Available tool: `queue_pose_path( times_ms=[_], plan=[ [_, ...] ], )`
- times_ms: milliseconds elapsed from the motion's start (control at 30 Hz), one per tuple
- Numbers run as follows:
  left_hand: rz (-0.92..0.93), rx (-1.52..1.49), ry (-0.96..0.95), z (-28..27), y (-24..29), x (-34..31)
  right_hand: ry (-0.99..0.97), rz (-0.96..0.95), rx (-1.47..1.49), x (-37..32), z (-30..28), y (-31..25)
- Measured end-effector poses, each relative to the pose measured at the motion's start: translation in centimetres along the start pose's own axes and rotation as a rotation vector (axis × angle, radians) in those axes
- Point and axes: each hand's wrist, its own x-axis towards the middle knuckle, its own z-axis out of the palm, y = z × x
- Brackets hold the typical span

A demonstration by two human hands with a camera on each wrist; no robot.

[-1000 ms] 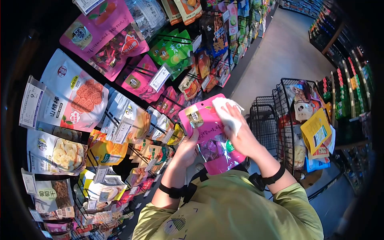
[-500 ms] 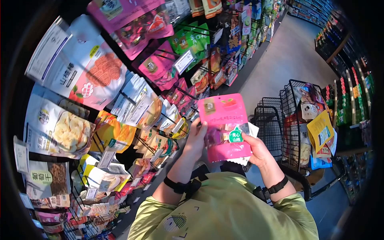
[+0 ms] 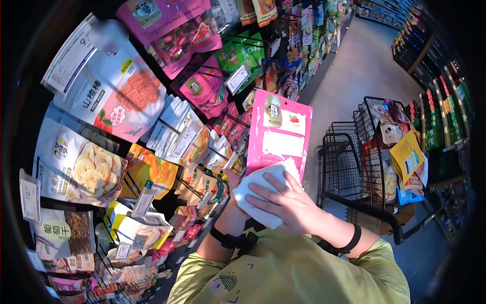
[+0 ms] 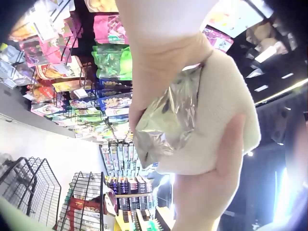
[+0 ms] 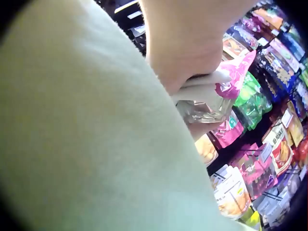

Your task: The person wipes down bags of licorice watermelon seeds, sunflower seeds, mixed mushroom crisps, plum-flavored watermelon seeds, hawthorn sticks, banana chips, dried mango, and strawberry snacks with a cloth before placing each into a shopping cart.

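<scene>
A pink pouch of dried-fruit snacks (image 3: 283, 144) is held up in front of the body, its side with the white label panel upward. My left hand (image 3: 234, 206) grips its lower left part, thumb showing at the edge and fingers hidden behind. Over the pouch's lower end my right hand (image 3: 293, 202) holds a folded white cloth (image 3: 263, 217), fingers spread on top. In the left wrist view the silvery bottom of the pouch (image 4: 171, 118) shows beside the cloth (image 4: 224, 91), with the right thumb lying along the cloth.
A rack of hanging snack bags fills the left, including a white banana-chip bag (image 3: 76, 157) and a pink-and-white hawthorn bag (image 3: 119, 96), with price tags (image 3: 185, 137) in front. To the right stands a black wire cart (image 3: 372, 162) holding several packages. Bottle shelves (image 3: 438, 116) line the far right.
The pouch has been turned over, from its printed windowed front to the labelled side. The right hand has moved from its lower right edge onto its lower end, bringing the cloth on top.
</scene>
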Motion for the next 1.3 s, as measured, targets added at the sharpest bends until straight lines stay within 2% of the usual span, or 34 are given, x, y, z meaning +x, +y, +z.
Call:
queue_pose_path(
  times_ms=[33, 100, 167, 200, 233, 300, 333, 367, 433, 667, 767, 967, 1067, 1167, 1200, 1233, 1300],
  plan=[
    [0.017, -0.14, -0.218, 0.3, -0.2, 0.1, 0.038, -0.102, 0.028, 0.2, 0.0, 0.1],
    [-0.024, -0.081, -0.169, -2.2, 0.0, 0.0, 0.014, -0.07, -0.011, 0.3, -1.3, 0.2],
    [-0.099, -0.279, -0.258, -4.1, 0.2, 0.1, 0.117, -0.013, 0.03, 0.4, -2.1, 0.5],
    [-0.007, 0.048, -0.026, -2.4, 0.8, -0.1, 0.125, 0.001, 0.0, 0.4, -2.3, 0.9],
    [-0.021, 0.047, -0.027, -2.3, 0.8, 0.2, 0.132, 0.014, -0.002, 0.4, -2.8, 1.2],
    [-0.007, 0.239, -0.036, -2.2, 0.8, 0.7, 0.128, 0.145, 0.099, 0.4, -3.8, 1.8],
    [0.025, 0.197, -0.033, 0.8, 0.4, 1.3, 0.18, 0.155, 0.057, 0.0, -3.8, 2.8],
    [0.011, 0.195, -0.032, 0.3, 0.6, 1.3, 0.185, 0.168, 0.058, -0.3, -3.7, 3.6],
    [-0.217, 0.216, -0.049, -0.9, 1.0, 1.5, 0.254, 0.275, -0.169, -0.9, -3.9, 4.9],
    [-0.154, 0.215, -0.033, -0.5, -0.1, 3.2, 0.473, 0.516, -0.218, -4.3, -6.2, 7.8],
    [-0.199, 0.304, -0.013, -1.3, 0.4, 4.1, 0.543, 0.577, -0.211, -5.2, -6.5, 8.2],
    [-0.188, 0.255, -0.017, -1.4, -0.4, 6.4, 0.596, 0.566, -0.253, -6.8, -7.3, 8.0],
    [-0.158, 0.246, -0.043, -0.2, -1.1, 7.9, 0.553, 0.491, -0.28, -7.1, -7.0, 7.7],
    [-0.139, 0.131, -0.07, 0.6, -1.6, 9.1, 0.448, 0.341, -0.09, -7.0, -6.5, 6.3],
    [-0.141, 0.165, -0.049, 0.3, -0.9, 9.3, 0.35, 0.24, -0.156, -7.2, -6.2, 6.1],
    [-0.144, 0.167, -0.049, 0.1, -0.8, 9.5, 0.391, 0.117, -0.173, -7.1, -5.5, 6.5],
    [-0.132, 0.181, -0.039, 0.0, -0.2, 10.0, 0.325, 0.14, 0.016, -7.2, -5.7, 5.5]
  ],
)
